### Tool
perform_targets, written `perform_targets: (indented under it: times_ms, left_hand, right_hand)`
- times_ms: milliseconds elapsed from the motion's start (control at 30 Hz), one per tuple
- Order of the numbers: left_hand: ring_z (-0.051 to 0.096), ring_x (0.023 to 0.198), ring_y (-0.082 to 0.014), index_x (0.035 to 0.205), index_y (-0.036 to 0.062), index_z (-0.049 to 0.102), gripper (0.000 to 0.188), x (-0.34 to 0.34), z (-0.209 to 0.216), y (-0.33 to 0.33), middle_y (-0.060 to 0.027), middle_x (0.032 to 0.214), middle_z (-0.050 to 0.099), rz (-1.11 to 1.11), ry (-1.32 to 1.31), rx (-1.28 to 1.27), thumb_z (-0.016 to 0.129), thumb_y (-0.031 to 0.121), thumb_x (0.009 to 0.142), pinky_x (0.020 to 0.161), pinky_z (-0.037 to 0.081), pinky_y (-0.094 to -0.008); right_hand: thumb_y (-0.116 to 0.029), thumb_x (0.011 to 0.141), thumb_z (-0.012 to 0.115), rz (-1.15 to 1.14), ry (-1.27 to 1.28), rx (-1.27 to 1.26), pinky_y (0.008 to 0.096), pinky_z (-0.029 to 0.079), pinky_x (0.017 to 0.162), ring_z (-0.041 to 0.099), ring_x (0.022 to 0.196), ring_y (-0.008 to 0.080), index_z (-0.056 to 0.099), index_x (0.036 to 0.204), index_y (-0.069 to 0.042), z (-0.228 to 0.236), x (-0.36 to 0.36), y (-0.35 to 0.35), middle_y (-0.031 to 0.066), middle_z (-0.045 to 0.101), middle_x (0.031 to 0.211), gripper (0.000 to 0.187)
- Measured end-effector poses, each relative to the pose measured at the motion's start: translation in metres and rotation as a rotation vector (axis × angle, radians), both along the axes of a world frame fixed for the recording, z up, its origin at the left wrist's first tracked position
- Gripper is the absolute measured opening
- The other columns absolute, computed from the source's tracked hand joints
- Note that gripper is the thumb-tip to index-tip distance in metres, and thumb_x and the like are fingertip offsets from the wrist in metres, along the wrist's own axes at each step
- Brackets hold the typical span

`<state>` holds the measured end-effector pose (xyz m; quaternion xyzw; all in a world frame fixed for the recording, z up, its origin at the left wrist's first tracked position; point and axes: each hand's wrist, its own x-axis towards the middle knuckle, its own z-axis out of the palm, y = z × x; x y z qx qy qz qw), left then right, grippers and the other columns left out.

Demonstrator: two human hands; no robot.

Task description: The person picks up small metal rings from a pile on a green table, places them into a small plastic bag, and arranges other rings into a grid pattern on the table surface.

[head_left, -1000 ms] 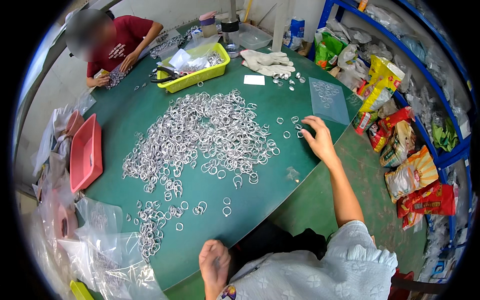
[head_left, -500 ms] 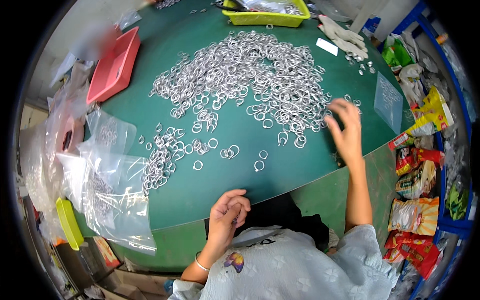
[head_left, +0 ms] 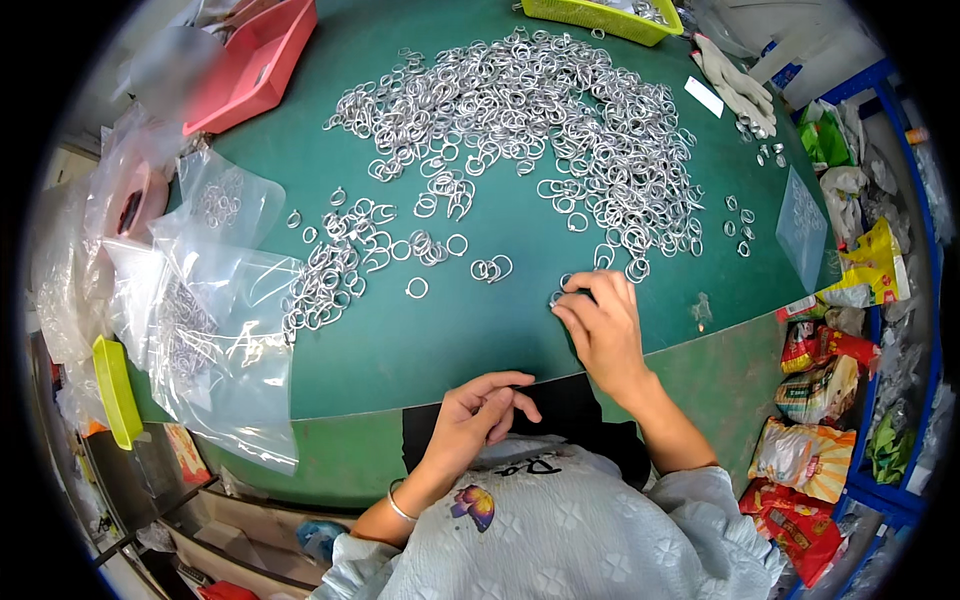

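Note:
Many silvery metal open rings with small tabs lie in a broad, curved heap (head_left: 630,170) on the green table (head_left: 400,370). My right hand (head_left: 607,325) is at the near side of this heap, thumb and forefinger pinched on a small metal ring (head_left: 556,298). Another ring lies right by those fingertips. Near the table's front edge, close to my body, my left hand (head_left: 483,415) is partly curled, thumb over the bent fingers and forefinger stretched forward. Whatever its palm holds is hidden. A smaller pile of rings (head_left: 330,275) lies to the left, with several loose rings (head_left: 490,268) between.
Clear plastic bags (head_left: 235,370) with rings inside cover the table's left edge. Beyond them stands a pink tray (head_left: 250,75). A yellow-green basket (head_left: 600,20), work gloves (head_left: 735,85) and small metal pieces are at the back right. Coloured packages (head_left: 800,460) fill a blue rack at right.
My right hand has come from the heap's right side toward me and left, and now pinches a ring. My left hand's forefinger has straightened from a closed fist. The view has shifted.

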<state>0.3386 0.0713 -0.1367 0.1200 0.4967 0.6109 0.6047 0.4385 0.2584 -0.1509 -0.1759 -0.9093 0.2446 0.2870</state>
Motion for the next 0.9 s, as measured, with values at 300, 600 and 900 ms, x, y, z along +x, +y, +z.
perform_targets:
  times_ms: [300,600,900]
  left_hand:
    - [0.036,0.048,-0.0049,0.114,-0.0005,0.057,0.022,0.0,-0.003,0.001,-0.0123,0.078,0.063,0.068,-0.033,0.04,0.048,0.007,0.095,0.044,0.029,-0.0185]
    - [0.035,0.05,-0.0047,0.115,0.0014,0.055,0.023,0.002,0.004,0.007,-0.0071,0.076,0.057,0.139,-0.117,0.086,0.052,0.008,0.094,0.045,0.027,-0.019]
    - [0.035,0.052,-0.0049,0.114,0.002,0.056,0.021,0.0,-0.002,0.007,-0.0064,0.076,0.056,0.165,-0.084,0.079,0.052,0.007,0.094,0.045,0.027,-0.0188]
  right_hand:
    - [-0.02,0.096,0.053,0.125,0.311,-1.58,0.0244,0.044,0.07,0.058,0.076,0.0109,0.062,0.096,-0.002,0.014,0.012,-0.007,0.0044,0.064,0.089,0.02]
    - [-0.021,0.096,0.053,0.264,0.275,-1.893,0.0232,0.043,0.067,0.057,0.074,0.0109,0.061,0.099,-0.003,0.013,0.011,-0.026,0.0049,0.063,0.092,0.02]
    - [-0.006,0.093,0.052,-0.222,0.119,-0.501,0.0216,0.047,0.059,0.063,0.068,0.0123,0.063,0.097,0.001,0.011,0.016,0.008,0.007,0.065,0.076,0.014]
